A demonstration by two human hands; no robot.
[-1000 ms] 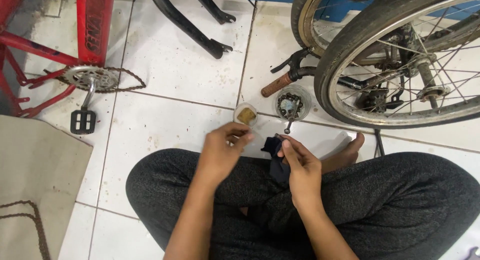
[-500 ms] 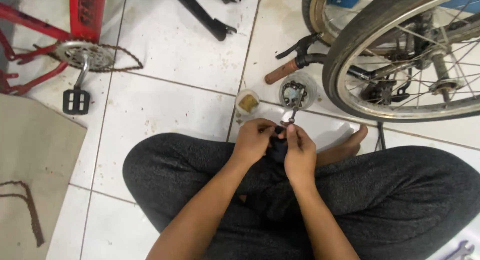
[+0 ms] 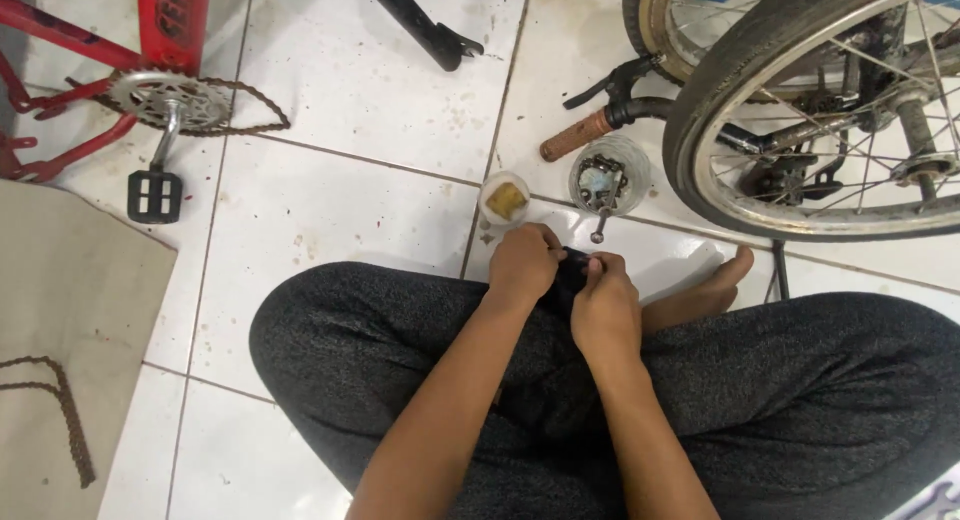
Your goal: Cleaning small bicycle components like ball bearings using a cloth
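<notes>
I sit cross-legged on a white tiled floor in dark grey trousers. My left hand [image 3: 522,265] and my right hand [image 3: 602,305] are pressed together over my lap, both closed on a small dark part [image 3: 570,272] that is mostly hidden between the fingers. Just beyond my hands stand two small clear cups: one with a yellowish lump [image 3: 505,198], one holding small metal bike parts [image 3: 606,178] with a bolt leaning at its front.
A bicycle wheel [image 3: 820,120] and a handlebar with a brown grip [image 3: 575,137] lie at the upper right. A red bike frame with chainring, chain and pedal [image 3: 165,105] is at the upper left. Cardboard with a loose chain [image 3: 60,420] lies left. My bare foot [image 3: 715,285] rests right.
My hands were apart a second ago, the right holding the dark part. They have come together on it and stay closed. The view has drifted slightly downward.
</notes>
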